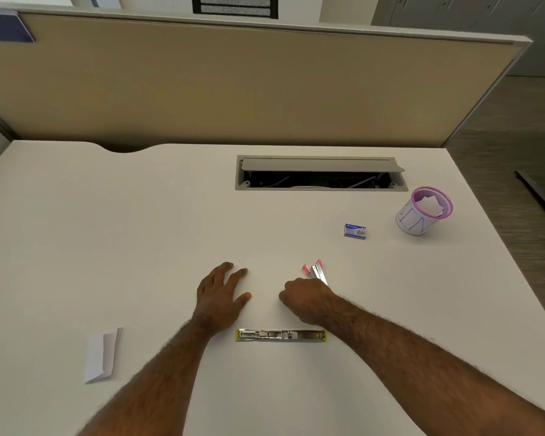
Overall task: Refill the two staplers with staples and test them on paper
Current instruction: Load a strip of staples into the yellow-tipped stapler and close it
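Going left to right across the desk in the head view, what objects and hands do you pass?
folded paper → left hand → right hand closed on the pink stapler → staple box → pink mesh cup

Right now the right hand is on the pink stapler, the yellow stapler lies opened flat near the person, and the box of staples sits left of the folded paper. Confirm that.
Not quite. The head view shows the box of staples far right of the folded paper, near the pink mesh cup. The rest holds: the right hand is on the pink stapler, and the yellow stapler lies opened flat near the person.
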A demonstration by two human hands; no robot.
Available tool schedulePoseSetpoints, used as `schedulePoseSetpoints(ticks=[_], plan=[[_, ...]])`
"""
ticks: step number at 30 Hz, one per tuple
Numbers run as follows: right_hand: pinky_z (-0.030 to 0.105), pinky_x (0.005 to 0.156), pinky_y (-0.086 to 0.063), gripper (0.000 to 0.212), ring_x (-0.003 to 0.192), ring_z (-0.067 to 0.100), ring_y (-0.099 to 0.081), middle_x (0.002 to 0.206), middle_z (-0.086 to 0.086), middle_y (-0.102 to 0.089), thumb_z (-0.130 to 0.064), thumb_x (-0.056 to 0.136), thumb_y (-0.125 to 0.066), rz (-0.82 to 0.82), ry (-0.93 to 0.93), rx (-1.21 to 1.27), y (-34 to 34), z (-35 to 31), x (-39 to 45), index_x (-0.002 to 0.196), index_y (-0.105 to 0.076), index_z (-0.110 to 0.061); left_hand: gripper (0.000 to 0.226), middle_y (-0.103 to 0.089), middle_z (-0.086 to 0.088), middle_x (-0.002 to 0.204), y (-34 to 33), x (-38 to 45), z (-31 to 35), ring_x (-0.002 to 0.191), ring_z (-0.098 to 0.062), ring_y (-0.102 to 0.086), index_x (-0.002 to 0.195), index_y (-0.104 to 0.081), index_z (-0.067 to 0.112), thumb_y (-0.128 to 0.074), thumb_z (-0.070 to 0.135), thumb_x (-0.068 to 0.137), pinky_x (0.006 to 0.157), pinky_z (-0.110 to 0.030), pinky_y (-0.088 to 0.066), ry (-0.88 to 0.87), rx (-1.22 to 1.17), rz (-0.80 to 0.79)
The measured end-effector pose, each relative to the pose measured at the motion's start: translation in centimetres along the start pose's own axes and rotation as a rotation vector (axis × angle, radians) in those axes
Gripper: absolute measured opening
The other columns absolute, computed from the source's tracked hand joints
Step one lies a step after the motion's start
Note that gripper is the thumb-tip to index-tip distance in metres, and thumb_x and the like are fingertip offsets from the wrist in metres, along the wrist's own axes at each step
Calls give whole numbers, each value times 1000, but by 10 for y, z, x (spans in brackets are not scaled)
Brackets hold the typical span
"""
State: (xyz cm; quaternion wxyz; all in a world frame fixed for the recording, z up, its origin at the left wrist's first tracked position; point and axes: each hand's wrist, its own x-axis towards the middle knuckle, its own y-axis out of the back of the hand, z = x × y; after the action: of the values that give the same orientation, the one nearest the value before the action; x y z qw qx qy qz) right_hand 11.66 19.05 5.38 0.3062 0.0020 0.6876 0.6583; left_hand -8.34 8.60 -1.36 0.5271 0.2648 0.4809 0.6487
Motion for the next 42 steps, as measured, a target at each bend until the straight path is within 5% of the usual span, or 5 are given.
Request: schedulePoseSetpoints(ticks=[10, 19, 25, 28, 42], plan=[[34, 59, -37, 22, 93, 28, -56, 105, 8, -51, 0, 86, -49, 80, -59, 188, -21, 2, -13, 106, -51, -10, 57, -18, 5, 156, 0, 0, 0, 145, -17, -12, 145, -29, 41, -45, 53, 92, 117, -37, -9, -6, -1, 1], [34, 63, -54, 23, 66, 15, -58, 64, -12, -57, 0, 79, -51, 248, -565, 946, -35, 1, -33, 74, -62, -20, 56, -16, 5, 157, 1, -1, 2, 145, -17, -10, 146, -28, 40, -43, 52, 93, 117, -36, -7, -2, 9, -5], [27, 94, -44, 35, 109, 14, -56, 113, -3, -63, -10, 94, -46, 324, -397, 699, -48, -9, -46, 123, -63, -22, 56, -16, 5, 157, 2, 0, 2, 145, -17, -10, 146, -27, 40, -43, 52, 93, 117, -36, -7, -6, 13, -15], [33, 88, -48, 56, 115, 17, -46, 123, -3, -48, -5, 90, -42, 174, -235, 468, -54, -4, -58, 142, -42, -26, 56, -15, 4, 157, 4, 0, 2, 146, -17, -9, 146, -27, 40, -42, 52, 94, 117, -36, -6, -5, 18, -22], [38, 77, -50, 60, 117, 25, -47, 134, 6, -42, -2, 90, -36, 13, -424, 93, -68, 10, -112, 148, -21, -7, 55, -12, 5, 160, 10, -10, -2, 148, -18, -8, 148, -27, 36, -44, 43, 96, 119, -34, -11, -25, 33, -60]])
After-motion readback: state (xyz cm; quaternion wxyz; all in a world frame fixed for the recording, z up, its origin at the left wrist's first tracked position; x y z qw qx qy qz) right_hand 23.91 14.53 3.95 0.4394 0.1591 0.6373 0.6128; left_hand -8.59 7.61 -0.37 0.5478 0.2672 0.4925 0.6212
